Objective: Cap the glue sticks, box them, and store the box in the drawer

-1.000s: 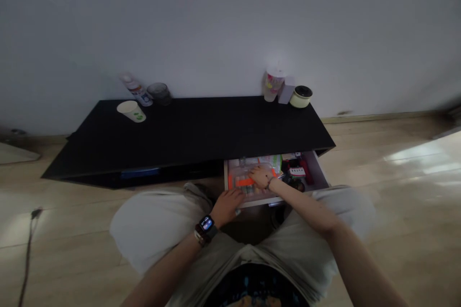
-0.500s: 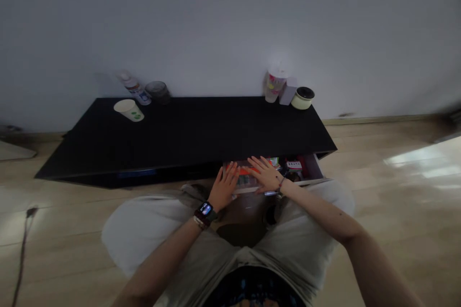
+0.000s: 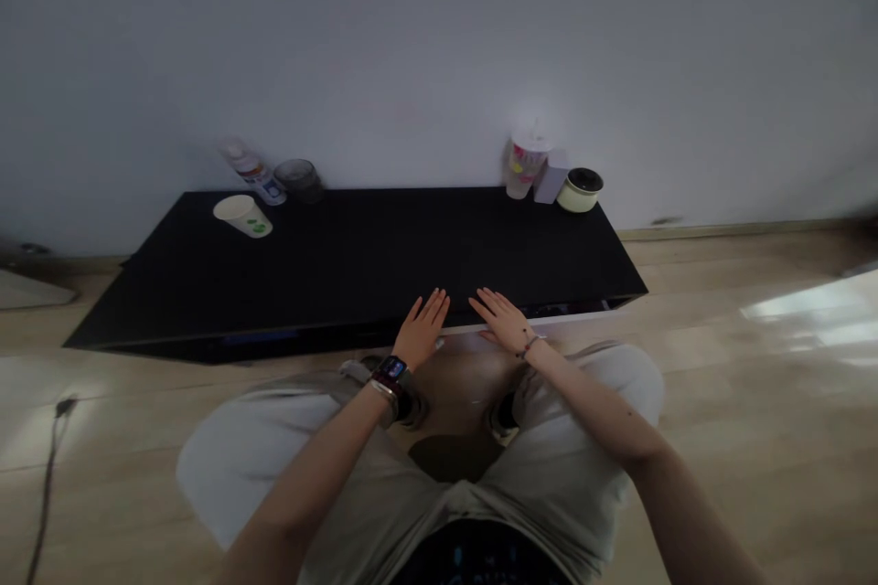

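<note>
I squat in front of a low black cabinet (image 3: 343, 256) against a white wall. Its white drawer front (image 3: 549, 320) sits almost flush under the right half of the top; only a thin strip shows. My left hand (image 3: 422, 329), with a smartwatch on the wrist, lies open with fingers stretched flat against the drawer front at the cabinet's front edge. My right hand (image 3: 504, 322), with a thin bracelet on the wrist, is open too, fingers spread, pressed on the drawer front beside it. Neither hand holds anything.
On the cabinet top at the back left stand a paper cup (image 3: 241, 215), a spray bottle (image 3: 251, 170) and a dark jar (image 3: 298, 177). At the back right are a plastic drink cup (image 3: 525, 164), a pale box (image 3: 551, 181) and a round tin (image 3: 580, 189). A cable (image 3: 48, 484) lies on the wooden floor, left.
The drawer, open with packets and small items showing a second ago, has slid in under the cabinet top. Both hands left its contents and moved forward, flat against its front.
</note>
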`<control>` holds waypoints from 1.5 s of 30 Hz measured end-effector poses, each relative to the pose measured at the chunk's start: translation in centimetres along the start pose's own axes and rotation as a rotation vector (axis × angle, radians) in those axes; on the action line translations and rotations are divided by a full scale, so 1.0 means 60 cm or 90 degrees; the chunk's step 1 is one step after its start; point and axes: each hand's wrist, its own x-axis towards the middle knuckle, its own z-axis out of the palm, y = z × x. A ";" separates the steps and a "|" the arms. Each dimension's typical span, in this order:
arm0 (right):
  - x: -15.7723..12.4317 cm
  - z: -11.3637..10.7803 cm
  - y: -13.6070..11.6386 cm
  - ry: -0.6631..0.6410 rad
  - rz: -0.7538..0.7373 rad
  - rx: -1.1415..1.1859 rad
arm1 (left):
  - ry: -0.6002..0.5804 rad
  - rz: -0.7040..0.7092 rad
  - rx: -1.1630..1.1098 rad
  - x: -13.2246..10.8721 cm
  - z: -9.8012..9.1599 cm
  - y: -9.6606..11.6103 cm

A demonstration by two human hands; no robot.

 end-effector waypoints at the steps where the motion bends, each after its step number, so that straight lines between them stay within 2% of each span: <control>1: 0.003 0.005 0.001 0.010 0.008 0.004 | 0.002 0.003 0.000 0.003 0.000 -0.005; 12: 0.020 0.035 0.005 0.102 0.034 0.023 | 0.037 0.035 0.014 0.017 0.019 -0.040; 18: 0.025 0.034 0.001 0.087 0.045 -0.006 | 0.060 0.033 0.006 0.018 0.031 -0.041; 22: 0.031 0.009 -0.010 0.048 0.064 -0.022 | 0.045 0.018 -0.016 0.020 0.020 -0.035; 27: 0.044 -0.061 -0.026 -0.090 0.064 -0.026 | -0.050 0.042 -0.091 0.023 -0.036 -0.038; 31: 0.063 -0.129 -0.033 -0.313 0.100 -0.013 | -0.141 0.043 -0.193 0.026 -0.108 -0.050; 33: 0.080 -0.173 -0.031 -0.432 0.070 0.084 | -0.216 0.061 -0.309 0.032 -0.152 -0.060; 35: 0.100 -0.226 -0.027 -0.485 -0.014 0.263 | -0.284 0.109 -0.498 0.041 -0.203 -0.072; 37: 0.123 -0.283 -0.023 -0.447 -0.092 0.479 | -0.306 0.136 -0.729 0.053 -0.254 -0.086; 38: 0.134 -0.309 -0.021 -0.403 -0.114 0.589 | -0.280 0.115 -0.849 0.059 -0.278 -0.093; 39: 0.144 -0.331 -0.021 -0.345 -0.126 0.697 | -0.221 0.078 -0.976 0.065 -0.299 -0.099; 41: 0.164 -0.358 -0.022 -0.177 -0.116 0.894 | -0.033 0.006 -1.216 0.077 -0.328 -0.107; 43: 0.183 -0.357 -0.026 0.042 -0.065 1.060 | 0.173 -0.037 -1.392 0.091 -0.336 -0.108; 45: 0.200 -0.332 -0.029 0.235 0.014 1.191 | 0.300 -0.052 -1.493 0.105 -0.323 -0.104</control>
